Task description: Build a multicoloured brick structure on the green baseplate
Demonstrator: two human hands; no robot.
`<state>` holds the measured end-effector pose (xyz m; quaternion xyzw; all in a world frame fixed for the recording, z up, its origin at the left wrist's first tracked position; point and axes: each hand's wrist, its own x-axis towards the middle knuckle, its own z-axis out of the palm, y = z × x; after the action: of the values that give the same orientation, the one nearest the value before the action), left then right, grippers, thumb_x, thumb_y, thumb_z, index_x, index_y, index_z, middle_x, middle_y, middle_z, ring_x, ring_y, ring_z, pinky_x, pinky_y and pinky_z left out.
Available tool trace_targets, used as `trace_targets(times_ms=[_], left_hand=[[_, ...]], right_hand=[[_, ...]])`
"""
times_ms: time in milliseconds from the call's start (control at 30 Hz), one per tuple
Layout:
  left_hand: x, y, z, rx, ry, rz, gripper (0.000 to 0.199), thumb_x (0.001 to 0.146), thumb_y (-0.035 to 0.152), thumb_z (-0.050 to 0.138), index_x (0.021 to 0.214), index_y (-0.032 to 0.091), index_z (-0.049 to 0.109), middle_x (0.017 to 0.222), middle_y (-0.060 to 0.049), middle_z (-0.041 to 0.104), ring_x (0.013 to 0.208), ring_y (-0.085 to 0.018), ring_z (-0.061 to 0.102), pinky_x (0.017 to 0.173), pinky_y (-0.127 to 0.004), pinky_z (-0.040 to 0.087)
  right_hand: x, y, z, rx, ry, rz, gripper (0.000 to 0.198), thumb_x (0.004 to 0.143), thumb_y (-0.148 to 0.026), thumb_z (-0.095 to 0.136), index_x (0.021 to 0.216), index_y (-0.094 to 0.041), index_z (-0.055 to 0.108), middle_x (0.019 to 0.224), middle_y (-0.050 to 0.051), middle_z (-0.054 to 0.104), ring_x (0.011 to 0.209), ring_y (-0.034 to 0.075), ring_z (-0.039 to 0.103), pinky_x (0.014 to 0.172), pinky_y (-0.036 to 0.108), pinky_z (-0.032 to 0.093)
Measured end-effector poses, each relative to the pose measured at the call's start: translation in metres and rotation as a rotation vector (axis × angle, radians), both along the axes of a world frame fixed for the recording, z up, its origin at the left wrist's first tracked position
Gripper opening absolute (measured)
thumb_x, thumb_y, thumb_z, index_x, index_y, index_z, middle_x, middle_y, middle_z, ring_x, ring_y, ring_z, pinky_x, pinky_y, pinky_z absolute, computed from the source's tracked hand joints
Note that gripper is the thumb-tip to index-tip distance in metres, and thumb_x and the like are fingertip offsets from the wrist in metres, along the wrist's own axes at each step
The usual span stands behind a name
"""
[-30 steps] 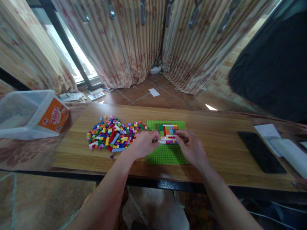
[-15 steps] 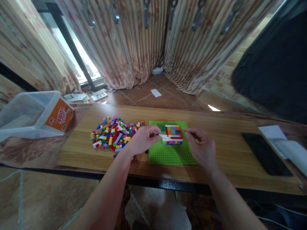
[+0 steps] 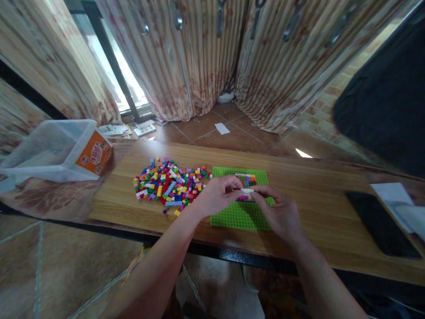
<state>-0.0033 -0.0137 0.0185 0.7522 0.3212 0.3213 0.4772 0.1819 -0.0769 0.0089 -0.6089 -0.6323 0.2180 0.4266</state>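
A white toy brick [image 3: 247,190] is pinched between my two hands, over the near part of a brick structure [image 3: 249,180] in many colours. My left hand [image 3: 223,193] grips its left end with thumb and fingertips. At the other end, my right hand [image 3: 277,207] has its fingers closed on the same brick. The structure stands on a green studded baseplate [image 3: 237,218]; my hands hide much of it. Left of the baseplate, a heap of loose coloured bricks [image 3: 169,184] is spread over the table, close by my left forearm.
A clear plastic bin [image 3: 63,153] with an orange label stands at the left end of the wooden table [image 3: 318,186]. On the right lie a black phone-like slab [image 3: 381,223] and white papers [image 3: 393,201]. Curtains [image 3: 186,66] hang beyond the table.
My right hand has come in to the left and closed on the white brick's right end. The left hand still holds it, now nearer the structure's middle. The whole view has shifted slightly.
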Motion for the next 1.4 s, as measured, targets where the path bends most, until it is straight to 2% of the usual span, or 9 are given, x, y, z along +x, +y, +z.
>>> trace_targets(times_ms=[133,333,500,667,867,1000,1167,1267,1400], left_hand=[[-0.017,0.011,-0.002,0.046,0.028,0.039,0.008,0.087,0.020,0.058,0.086,0.014,0.064,0.077,-0.001,0.066,0.068,-0.010,0.057,0.063,-0.020,0.043],[-0.084,0.042,0.002,0.114,0.164,0.330,0.012,0.084,0.021,0.060,0.088,0.012,0.068,0.081,-0.005,0.071,0.073,-0.013,0.062,0.068,-0.023,0.047],[-0.126,0.045,0.006,0.056,0.426,0.287,0.017,0.076,0.016,0.064,0.089,0.013,0.073,0.079,-0.003,0.071,0.071,-0.014,0.062,0.064,-0.022,0.047],[-0.133,0.034,0.012,0.123,0.677,0.177,0.025,0.066,0.008,0.067,0.087,0.019,0.077,0.091,-0.002,0.073,0.085,-0.017,0.065,0.081,-0.024,0.049],[-0.120,0.026,0.015,0.119,0.863,0.238,0.023,0.067,0.012,0.070,0.087,0.019,0.078,0.096,-0.006,0.074,0.090,-0.022,0.066,0.080,-0.028,0.050],[-0.121,0.028,0.013,0.133,0.829,0.242,0.017,0.068,0.012,0.070,0.082,0.018,0.077,0.090,-0.006,0.072,0.085,-0.021,0.065,0.076,-0.027,0.049],[-0.125,0.032,0.009,0.121,0.575,0.181,0.016,0.075,0.014,0.064,0.088,0.015,0.073,0.078,-0.003,0.069,0.071,-0.015,0.060,0.070,-0.024,0.047],[-0.117,0.031,0.009,0.018,0.396,0.045,0.017,0.083,0.020,0.059,0.094,0.013,0.070,0.077,-0.002,0.068,0.068,-0.013,0.058,0.064,-0.022,0.045],[-0.093,0.025,0.013,-0.082,0.263,-0.158,0.016,0.087,0.023,0.058,0.092,0.012,0.068,0.080,-0.002,0.066,0.073,-0.012,0.058,0.067,-0.021,0.045]], right_hand=[[-0.002,-0.002,0.000,0.036,-0.042,-0.025,0.020,0.088,-0.041,0.063,0.093,-0.025,0.074,0.089,0.001,0.075,0.080,0.019,0.069,0.078,0.033,0.053],[-0.031,-0.009,-0.004,0.098,-0.136,0.130,0.017,0.092,-0.035,0.059,0.097,-0.026,0.073,0.100,0.003,0.076,0.093,0.021,0.069,0.086,0.035,0.052],[-0.065,-0.009,-0.016,0.169,-0.302,0.212,0.017,0.094,-0.030,0.056,0.090,-0.023,0.071,0.087,0.003,0.074,0.083,0.020,0.067,0.082,0.034,0.049],[-0.088,-0.008,-0.026,0.154,-0.434,0.179,0.017,0.094,-0.025,0.055,0.088,-0.021,0.071,0.084,0.004,0.073,0.079,0.020,0.064,0.076,0.033,0.042],[-0.098,-0.007,-0.032,0.145,-0.505,0.163,0.015,0.093,-0.028,0.060,0.085,-0.021,0.071,0.083,0.004,0.073,0.077,0.020,0.063,0.072,0.033,0.037],[-0.099,-0.006,-0.033,0.144,-0.482,0.172,0.014,0.091,-0.030,0.063,0.086,-0.021,0.071,0.083,0.004,0.073,0.077,0.020,0.064,0.072,0.032,0.038],[-0.095,-0.005,-0.029,0.157,-0.405,0.156,0.014,0.092,-0.030,0.062,0.087,-0.021,0.071,0.085,0.004,0.074,0.079,0.020,0.066,0.075,0.032,0.041],[-0.090,-0.004,-0.023,0.196,-0.306,0.124,0.015,0.094,-0.028,0.058,0.091,-0.020,0.071,0.086,0.005,0.074,0.080,0.019,0.067,0.077,0.032,0.045],[-0.081,-0.003,-0.010,0.233,-0.102,0.111,0.016,0.094,-0.025,0.058,0.104,-0.021,0.070,0.092,0.004,0.073,0.083,0.017,0.067,0.079,0.031,0.050]])
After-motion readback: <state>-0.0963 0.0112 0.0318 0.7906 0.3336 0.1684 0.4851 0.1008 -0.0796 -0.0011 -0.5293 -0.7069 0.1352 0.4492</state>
